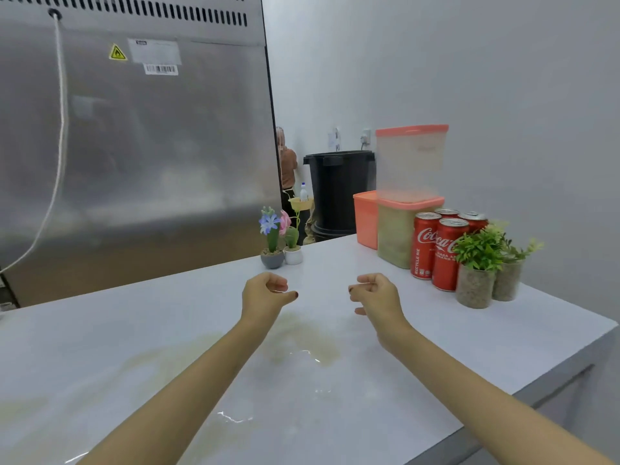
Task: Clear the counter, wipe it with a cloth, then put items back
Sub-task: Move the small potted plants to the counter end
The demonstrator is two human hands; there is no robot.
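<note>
Both my arms reach out over the white counter (100,347). My left hand (265,293) and my right hand (377,295) hover side by side above its middle, fingers loosely curled, holding nothing. A yellowish wet smear (302,344) spreads over the counter under my arms. Several red cola cans (436,250) stand at the right. Beside them are two leafy plants in glass pots (476,283). Behind the cans, a clear box with a salmon lid (411,162) is stacked on another such box (396,229). Two small flower pots (280,255) sit at the far edge, ahead of my left hand.
A tall stainless steel appliance (134,146) with a hanging white cord (60,129) stands behind the counter on the left. Beyond the far edge are a black bin (339,189) and a person in an orange top (288,162). A grey wall runs along the right.
</note>
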